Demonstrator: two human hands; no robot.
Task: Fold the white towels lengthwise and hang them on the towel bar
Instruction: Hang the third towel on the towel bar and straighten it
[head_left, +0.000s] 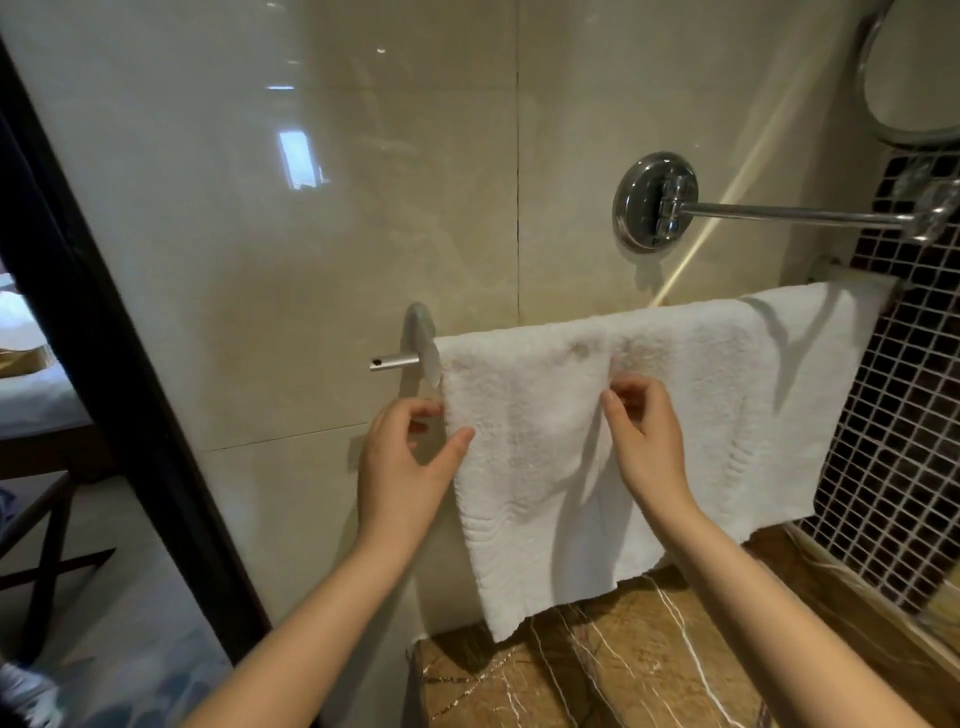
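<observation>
Here, the worktop (649, 675) lies below the bar (396, 362). Under the bar's left end, the left hand (410, 460) pinches the left edge of the left towel (524, 483) between thumb and curled fingers. Under the bar's middle, the right hand (647, 441) pinches that towel's right edge, just where it meets the right towel (727, 410). Both towels hang over the bar, side by side and touching, their lower ends reaching down toward the worktop. Above the bar, a chrome arm (779, 212) juts from a round wall mount (636, 202).

Two towels (524, 467) (727, 415), one towel bar (396, 361), two hands (405, 467) (644, 441).
</observation>
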